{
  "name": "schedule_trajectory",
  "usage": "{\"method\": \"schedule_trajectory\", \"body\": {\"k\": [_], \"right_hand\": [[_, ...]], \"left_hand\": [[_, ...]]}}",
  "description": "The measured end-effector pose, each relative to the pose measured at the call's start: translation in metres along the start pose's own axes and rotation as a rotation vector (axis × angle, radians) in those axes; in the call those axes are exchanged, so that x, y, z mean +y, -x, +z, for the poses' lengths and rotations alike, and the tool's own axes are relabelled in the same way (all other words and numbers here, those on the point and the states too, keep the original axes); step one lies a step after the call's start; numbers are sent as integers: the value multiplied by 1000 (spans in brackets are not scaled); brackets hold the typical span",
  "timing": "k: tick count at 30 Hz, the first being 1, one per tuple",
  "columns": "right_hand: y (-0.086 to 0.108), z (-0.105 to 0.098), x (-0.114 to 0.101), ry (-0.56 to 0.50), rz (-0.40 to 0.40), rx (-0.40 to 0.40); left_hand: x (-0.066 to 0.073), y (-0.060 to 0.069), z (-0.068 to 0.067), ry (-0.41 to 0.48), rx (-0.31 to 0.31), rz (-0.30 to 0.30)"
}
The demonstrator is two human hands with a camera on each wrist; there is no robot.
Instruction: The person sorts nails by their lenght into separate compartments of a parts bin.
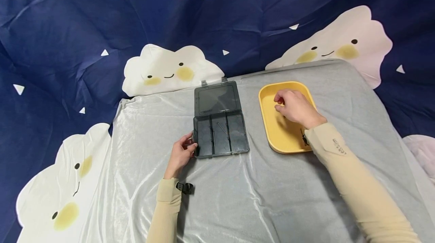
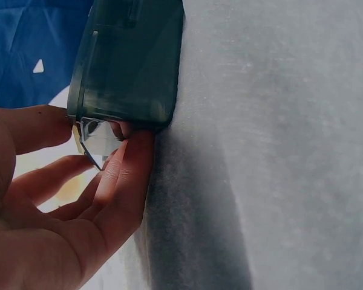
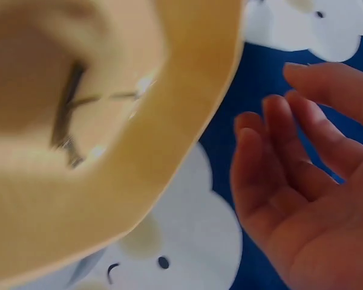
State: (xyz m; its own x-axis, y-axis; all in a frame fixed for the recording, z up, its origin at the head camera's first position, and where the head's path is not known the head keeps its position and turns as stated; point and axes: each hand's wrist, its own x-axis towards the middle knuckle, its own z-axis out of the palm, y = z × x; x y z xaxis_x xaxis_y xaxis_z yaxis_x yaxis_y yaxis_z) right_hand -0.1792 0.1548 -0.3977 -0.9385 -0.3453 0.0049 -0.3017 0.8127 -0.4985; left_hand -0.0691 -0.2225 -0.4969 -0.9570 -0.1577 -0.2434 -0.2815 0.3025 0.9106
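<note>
A dark translucent plastic compartment box [image 1: 203, 137] lies with its lid [image 1: 217, 99] folded back. Two thin metal pins [image 1: 221, 127] lie in its middle compartment. My left hand [image 1: 181, 154] grips the box's left edge, thumb at the rim and fingers against the side wall, as the left wrist view shows. Above the yellow tray [image 1: 266, 129], my right hand [image 1: 295, 107] hovers with loosely bent fingers. Nothing shows between its thumb and fingers in the right wrist view. Small dark metal pieces [image 3: 66, 115] lie in the tray there, too blurred to identify.
Box and tray stand side by side on a grey cloth [image 1: 217, 197], a strip of it between them. Behind the table hangs a dark blue curtain [image 1: 238, 16] with clouds and triangles. A small black wrist device [image 1: 185, 188] sits at the left cuff.
</note>
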Motion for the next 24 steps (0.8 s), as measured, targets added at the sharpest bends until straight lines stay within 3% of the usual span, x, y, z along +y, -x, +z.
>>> {"method": "schedule_trajectory", "body": {"k": [11,18,24], "right_hand": [[-3,14,34,148,66,-195],[-4,27,43,198,104,-245],[-5,33,44,198,172,-261]], "left_hand": [[4,0,-3,-9,-29,-26],[32,17,-4,-9,-47,-17],[33,18,-4,-11,-42,-9]]}}
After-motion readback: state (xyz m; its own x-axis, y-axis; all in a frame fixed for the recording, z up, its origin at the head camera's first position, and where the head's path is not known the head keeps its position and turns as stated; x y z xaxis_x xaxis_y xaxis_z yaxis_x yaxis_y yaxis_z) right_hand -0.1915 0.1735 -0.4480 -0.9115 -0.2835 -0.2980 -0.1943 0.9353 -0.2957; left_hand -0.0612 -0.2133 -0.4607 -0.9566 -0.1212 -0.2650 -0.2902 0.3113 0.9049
